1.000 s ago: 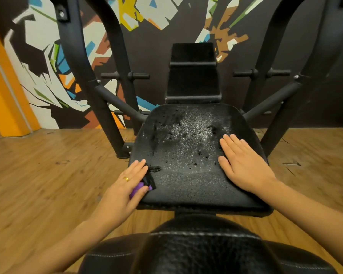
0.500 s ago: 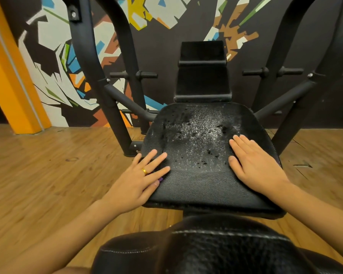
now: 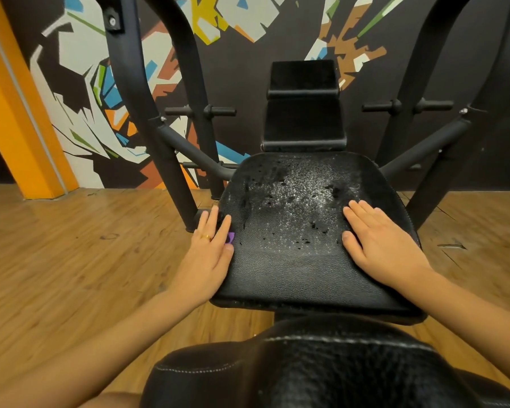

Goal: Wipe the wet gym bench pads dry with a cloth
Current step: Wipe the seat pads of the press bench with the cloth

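Beneath the left hand (image 3: 208, 257), a purple cloth (image 3: 230, 238) touches the pad (image 3: 292, 269).

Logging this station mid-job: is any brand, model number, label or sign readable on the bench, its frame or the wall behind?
No text can be read anywhere in the head view.
Black textured seat pad: no logo or label, only water drops.
Black upright back pad: blank.
Black steel frame: no sticker or number shows.
Painted wall mural: abstract coloured shards, no letters.
Purple cloth under the left hand: mostly hidden, no tag shows.
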Demonstrator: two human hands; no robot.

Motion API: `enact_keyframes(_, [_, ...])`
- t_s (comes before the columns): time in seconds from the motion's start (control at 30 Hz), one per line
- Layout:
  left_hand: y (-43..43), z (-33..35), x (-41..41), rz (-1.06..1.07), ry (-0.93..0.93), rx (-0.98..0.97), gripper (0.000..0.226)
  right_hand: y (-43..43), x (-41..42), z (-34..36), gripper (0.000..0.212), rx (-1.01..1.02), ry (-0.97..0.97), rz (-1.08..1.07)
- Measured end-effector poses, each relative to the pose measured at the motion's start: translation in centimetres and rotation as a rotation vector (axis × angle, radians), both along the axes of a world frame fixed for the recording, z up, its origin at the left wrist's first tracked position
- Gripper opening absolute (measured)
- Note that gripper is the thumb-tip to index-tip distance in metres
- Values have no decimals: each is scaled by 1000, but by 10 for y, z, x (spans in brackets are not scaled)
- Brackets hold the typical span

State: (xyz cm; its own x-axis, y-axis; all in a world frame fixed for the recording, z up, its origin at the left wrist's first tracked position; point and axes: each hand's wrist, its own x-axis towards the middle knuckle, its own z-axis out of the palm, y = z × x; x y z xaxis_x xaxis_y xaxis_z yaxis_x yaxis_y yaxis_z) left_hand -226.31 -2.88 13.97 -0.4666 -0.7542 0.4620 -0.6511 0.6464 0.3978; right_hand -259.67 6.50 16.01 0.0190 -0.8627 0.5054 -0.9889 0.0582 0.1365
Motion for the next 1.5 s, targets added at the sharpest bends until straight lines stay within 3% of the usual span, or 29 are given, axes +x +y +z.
enact_keyframes(0.1, [12,-11,22,-97,-84,-31,57,-1,1,-1,71,-3,-7,1])
enact_keyframes(0.2, [2,-7,23,-63,-165,-91,59,-1,1,0,71,-1,-4,-5])
enact_keyframes(0.43, [-55,39,-20,55,-146,-37,51,0,2,0,72,3,-16,-14])
enact_keyframes(0.7, [-15,13,-8,126,-28,-31,52,0,3,-2,69,-19,-7,-21])
enact_keyframes(0.93, [-61,65,-42,134,-101,-7,40,-1,3,-4,68,-30,-10,-16])
enact_keyframes(1.17, [-40,29,-18,49,-122,-53,56,2,4,-1,68,-29,-14,-15])
enact_keyframes(1.5, [-33,7,6,-138,134,-95,46,0,3,-1,68,-19,-14,-16])
